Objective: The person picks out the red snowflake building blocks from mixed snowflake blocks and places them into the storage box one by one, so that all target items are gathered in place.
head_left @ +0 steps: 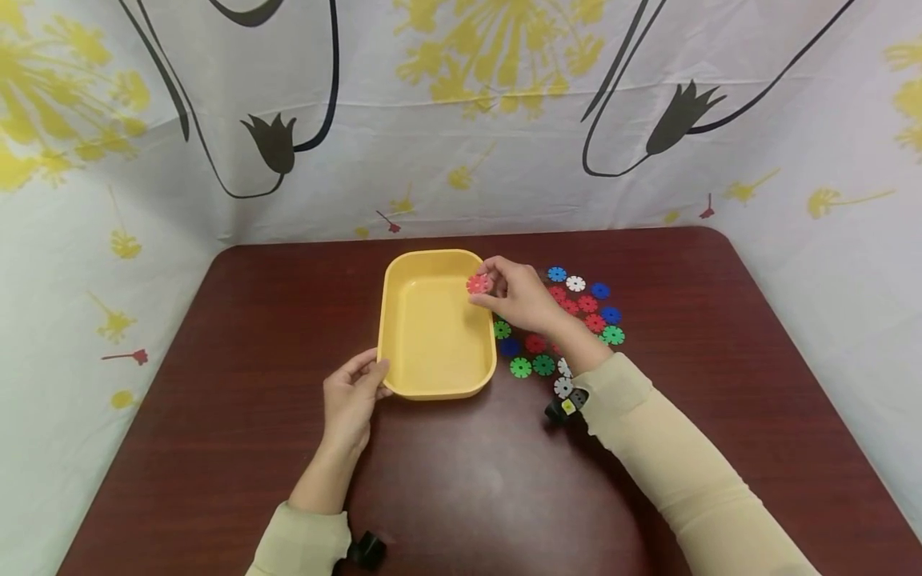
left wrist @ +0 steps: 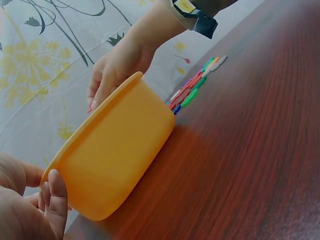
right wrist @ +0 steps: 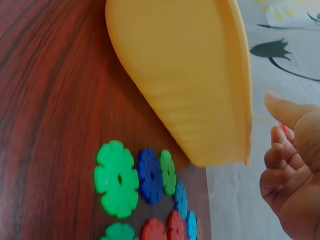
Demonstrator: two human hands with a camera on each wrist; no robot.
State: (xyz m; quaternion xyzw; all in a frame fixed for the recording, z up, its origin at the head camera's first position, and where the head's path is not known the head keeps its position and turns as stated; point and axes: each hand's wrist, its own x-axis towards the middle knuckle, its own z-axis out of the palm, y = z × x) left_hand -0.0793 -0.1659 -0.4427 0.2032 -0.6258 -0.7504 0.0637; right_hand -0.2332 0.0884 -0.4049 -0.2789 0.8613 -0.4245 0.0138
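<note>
A yellow plastic tray [head_left: 439,340] with an empty floor stands on the table. My left hand [head_left: 353,398] holds its near left corner, the thumb at the rim and the fingers against the outside wall. Over the tray's far right side, my right hand [head_left: 520,294] pinches a red snowflake disc [head_left: 479,285] between thumb and fingers. In the left wrist view, the right hand [left wrist: 117,70] shows beyond the far rim, just the red edge of the disc peeking out. The right wrist view has that hand [right wrist: 295,165] beside the rim, the disc mostly hidden by the fingers.
Several loose snowflake discs lie flat right of the tray, among them a green disc [head_left: 521,367], a white disc [head_left: 575,283] and a blue disc [head_left: 600,290]. Some sit under the right forearm. A printed cloth [head_left: 461,200] hangs behind the dark wooden table [head_left: 288,320].
</note>
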